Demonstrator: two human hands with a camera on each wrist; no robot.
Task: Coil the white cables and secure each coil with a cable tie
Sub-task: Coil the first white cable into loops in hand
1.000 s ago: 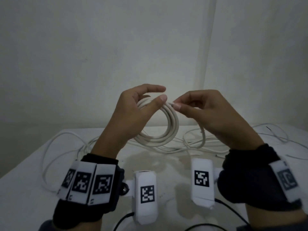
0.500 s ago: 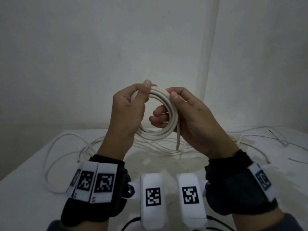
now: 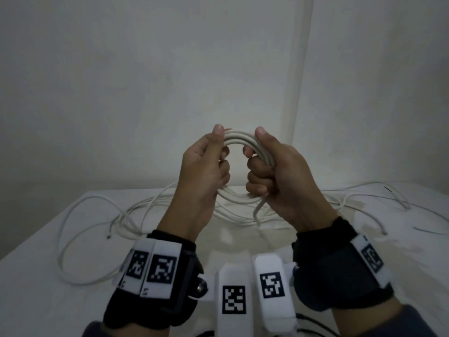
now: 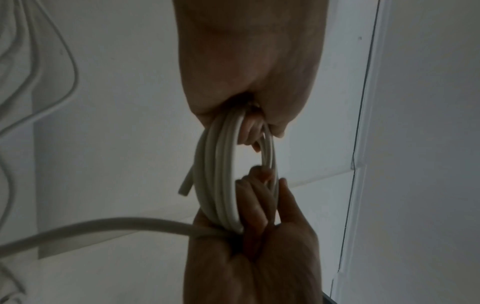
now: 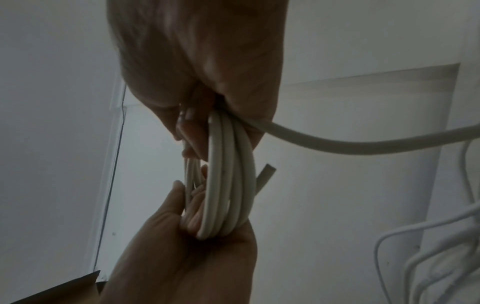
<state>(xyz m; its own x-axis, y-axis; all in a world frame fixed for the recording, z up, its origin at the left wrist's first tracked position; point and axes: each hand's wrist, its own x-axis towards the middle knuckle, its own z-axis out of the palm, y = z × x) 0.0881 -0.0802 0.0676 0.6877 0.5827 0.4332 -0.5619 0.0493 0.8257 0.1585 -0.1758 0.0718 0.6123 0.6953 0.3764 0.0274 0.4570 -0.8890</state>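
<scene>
Both hands are up above the white table (image 3: 36, 276), holding 1 round coil of thick white cable (image 3: 239, 139). Left hand (image 3: 204, 171) grips its left side, right hand (image 3: 272, 171) fists its right. Loose white cables (image 3: 80, 215) lie on the far tabletop.

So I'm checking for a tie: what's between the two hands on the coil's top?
Only the bare top arc of the white cable coil spans from left hand to right hand; no cable tie shows there in the head view.

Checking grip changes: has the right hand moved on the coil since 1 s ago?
Yes. The right hand went from pinching a strand to gripping the coil, shifting left toward the wall corner line.
</scene>
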